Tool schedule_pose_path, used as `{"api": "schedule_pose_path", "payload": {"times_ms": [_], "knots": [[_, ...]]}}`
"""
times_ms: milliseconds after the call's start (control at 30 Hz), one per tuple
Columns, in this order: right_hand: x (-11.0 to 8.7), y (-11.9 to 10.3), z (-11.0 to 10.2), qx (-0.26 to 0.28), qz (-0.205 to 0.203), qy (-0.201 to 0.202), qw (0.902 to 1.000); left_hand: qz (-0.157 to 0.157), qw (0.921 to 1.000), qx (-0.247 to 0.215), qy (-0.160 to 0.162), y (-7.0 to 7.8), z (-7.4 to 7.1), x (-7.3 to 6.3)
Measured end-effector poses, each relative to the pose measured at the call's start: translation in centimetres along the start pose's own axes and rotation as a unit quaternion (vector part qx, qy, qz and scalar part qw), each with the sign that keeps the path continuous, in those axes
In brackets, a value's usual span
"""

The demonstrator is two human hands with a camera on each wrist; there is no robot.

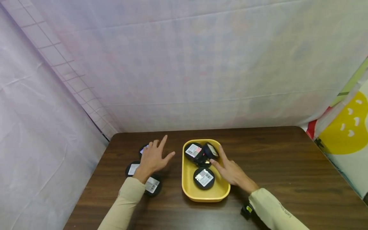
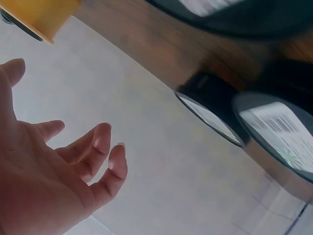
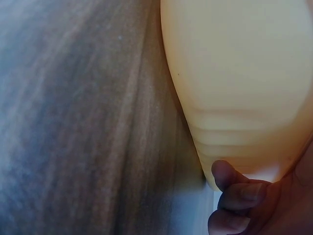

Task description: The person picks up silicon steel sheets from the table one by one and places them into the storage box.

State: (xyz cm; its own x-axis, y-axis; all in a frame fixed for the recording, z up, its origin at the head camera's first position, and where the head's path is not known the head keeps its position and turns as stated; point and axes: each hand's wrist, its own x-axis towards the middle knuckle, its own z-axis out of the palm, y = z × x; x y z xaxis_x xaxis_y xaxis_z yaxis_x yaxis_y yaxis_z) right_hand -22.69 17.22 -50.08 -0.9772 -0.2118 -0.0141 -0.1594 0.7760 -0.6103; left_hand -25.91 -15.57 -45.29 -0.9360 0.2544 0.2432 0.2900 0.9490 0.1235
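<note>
the fingers of the left hand [image 1: 152,158] are loosely spread and hold nothing; behind their tips, around the wrist, three black discs [image 1: 153,186] lie on the desk [image 1: 276,159]. the thumb and forefinger of the right hand [image 1: 232,172] reach over the side of the yellow tray [image 1: 184,183], next to a tilted disc [image 1: 210,150]; whether they pinch it, i cannot tell. inside the tray, a flat disc [image 1: 203,178] lies nearer to the person than this thumb.
</note>
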Motion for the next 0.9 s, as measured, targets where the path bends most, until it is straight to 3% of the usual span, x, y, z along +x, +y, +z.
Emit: {"api": "schedule_pose_path", "payload": {"times_ms": [300, 600, 900], "knots": [[-0.2, 0.0, -0.1, 0.000, 0.002, -0.001, 1.0000, -0.016, 0.9996, 0.022, -0.001, -2.7, -0.3, -0.6], [-0.3, 0.1, -0.1, 0.002, 0.005, -0.006, 1.0000, -0.058, 0.9974, 0.032, -0.030, -5.6, -0.1, -3.3], [-0.7, 0.0, -0.2, 0.004, 0.009, -0.001, 1.0000, -0.067, 0.9968, 0.030, -0.031, -7.4, 0.4, -5.2]]}}
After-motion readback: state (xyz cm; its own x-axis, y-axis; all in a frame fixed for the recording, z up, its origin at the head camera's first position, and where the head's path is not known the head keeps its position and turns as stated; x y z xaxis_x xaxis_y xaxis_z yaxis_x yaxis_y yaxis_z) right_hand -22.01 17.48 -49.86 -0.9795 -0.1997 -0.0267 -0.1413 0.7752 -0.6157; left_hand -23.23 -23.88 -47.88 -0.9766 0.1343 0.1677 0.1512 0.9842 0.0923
